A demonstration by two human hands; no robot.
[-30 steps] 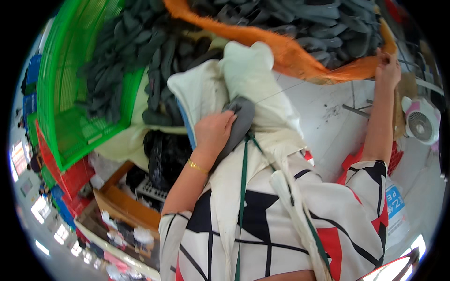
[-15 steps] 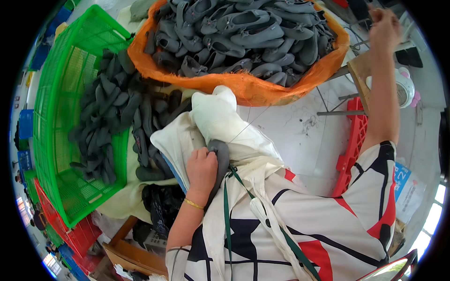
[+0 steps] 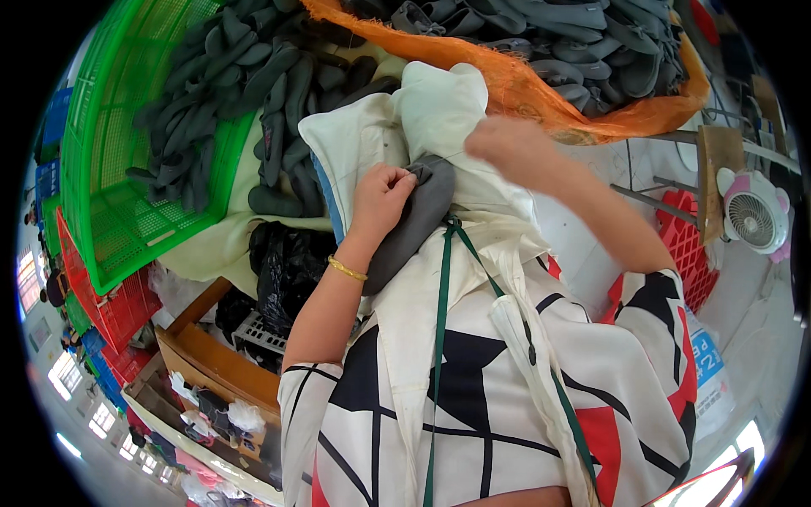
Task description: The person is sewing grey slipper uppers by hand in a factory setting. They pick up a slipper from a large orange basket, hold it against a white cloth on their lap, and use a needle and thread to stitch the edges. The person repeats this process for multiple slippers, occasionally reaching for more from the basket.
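My left hand [image 3: 378,203] is closed on a dark grey cloth shoe [image 3: 414,224], its thumb and forefinger pinching the upper end. The shoe lies across my lap against a padded white cloth [image 3: 351,131] and my white apron [image 3: 397,338] with green straps. My right hand [image 3: 511,152] is just right of the shoe, above the white cloth and apart from it. Motion smears its fingers, so what they may hold cannot be made out.
A green plastic crate [image 3: 106,186] at left holds many grey shoe pieces [image 3: 190,118]. An orange sack [image 3: 515,89] of grey shoes [image 3: 583,72] stands ahead. A small fan [image 3: 750,221] and red crate [image 3: 688,262] are at right; a black plastic bag [image 3: 291,270] and wooden drawer [image 3: 224,363] lie left.
My right hand has come down from far out at the upper right to beside the shoe. The left hand keeps hold of the shoe. The whole view has shifted and turned.
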